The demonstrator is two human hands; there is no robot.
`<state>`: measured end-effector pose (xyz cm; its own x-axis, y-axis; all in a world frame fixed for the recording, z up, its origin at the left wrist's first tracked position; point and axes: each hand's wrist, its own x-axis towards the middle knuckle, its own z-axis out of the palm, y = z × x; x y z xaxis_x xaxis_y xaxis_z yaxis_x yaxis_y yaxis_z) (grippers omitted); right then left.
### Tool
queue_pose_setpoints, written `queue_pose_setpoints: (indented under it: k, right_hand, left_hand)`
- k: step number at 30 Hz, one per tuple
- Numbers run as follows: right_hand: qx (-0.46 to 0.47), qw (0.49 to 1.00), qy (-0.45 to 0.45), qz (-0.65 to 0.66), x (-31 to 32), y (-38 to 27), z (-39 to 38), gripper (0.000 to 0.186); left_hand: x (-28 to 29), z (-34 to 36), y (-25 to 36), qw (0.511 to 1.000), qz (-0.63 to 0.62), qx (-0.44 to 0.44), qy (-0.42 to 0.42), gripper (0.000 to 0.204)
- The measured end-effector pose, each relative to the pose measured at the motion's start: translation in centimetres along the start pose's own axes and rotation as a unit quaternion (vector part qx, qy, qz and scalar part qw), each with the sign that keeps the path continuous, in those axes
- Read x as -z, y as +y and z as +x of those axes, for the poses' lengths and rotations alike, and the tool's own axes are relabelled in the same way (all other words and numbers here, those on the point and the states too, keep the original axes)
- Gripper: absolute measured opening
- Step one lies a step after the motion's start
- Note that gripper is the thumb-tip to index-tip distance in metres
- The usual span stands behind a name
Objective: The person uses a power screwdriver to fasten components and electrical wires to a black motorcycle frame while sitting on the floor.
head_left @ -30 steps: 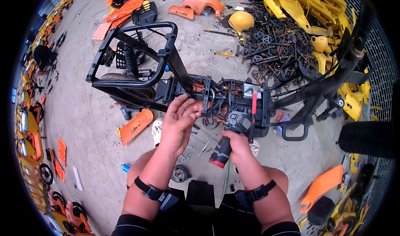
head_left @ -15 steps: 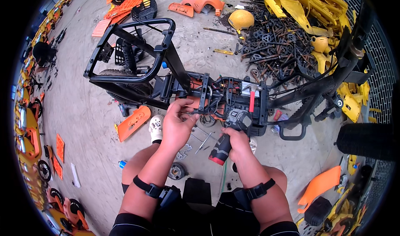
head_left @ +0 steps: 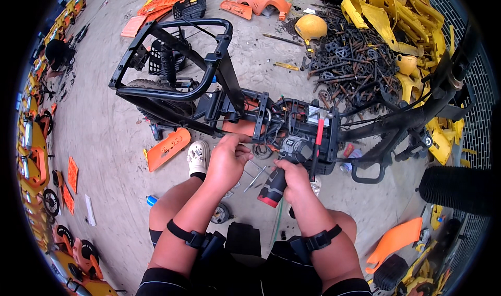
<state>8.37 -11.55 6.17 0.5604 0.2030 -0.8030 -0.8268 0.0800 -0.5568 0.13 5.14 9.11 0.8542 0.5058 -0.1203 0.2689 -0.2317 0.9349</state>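
My right hand (head_left: 296, 178) is wrapped round the grip of a grey and black cordless drill (head_left: 276, 181) with a red base, its head over the near side of a black scooter frame (head_left: 219, 79). At the frame's near edge, my left hand (head_left: 227, 160) is closed with its fingers curled; whatever they hold, if anything, is hidden. Wires and a battery-bay area (head_left: 284, 119) fill the middle of the frame. A hammer (head_left: 319, 137) with a red handle rests across the frame, right of the drill.
Beyond the frame lies a heap of rusty metal parts (head_left: 355, 66), with yellow panels (head_left: 376, 14) behind it. An orange panel (head_left: 168, 149) lies left of my shoe. Thin tools (head_left: 254, 177) lie on the floor below my hands. Another person (head_left: 58, 56) is at far left.
My left hand has drawn slightly right and down, its fingers more curled. The drill has shifted a little left. The whole view has turned slightly.
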Motion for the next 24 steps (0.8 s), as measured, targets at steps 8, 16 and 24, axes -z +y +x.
queue_pose_setpoints:
  k: [8,16,24]
  right_hand:
    - [-0.005,1.0,-0.012,-0.005,0.4,0.5,0.4,0.024]
    - [0.001,1.0,0.0,0.008,0.5,1.3,0.1,0.023]
    - [0.008,1.0,0.017,0.002,0.3,1.2,-0.3,0.024]
  left_hand:
    - [0.1,-0.1,-1.6,0.99,0.08,-0.109,-0.028,0.026]
    - [0.9,-0.7,0.4,0.99,0.13,-0.034,-0.036,0.021]
    - [2.3,-3.8,3.6,0.888,0.409,-0.212,-0.021,0.048]
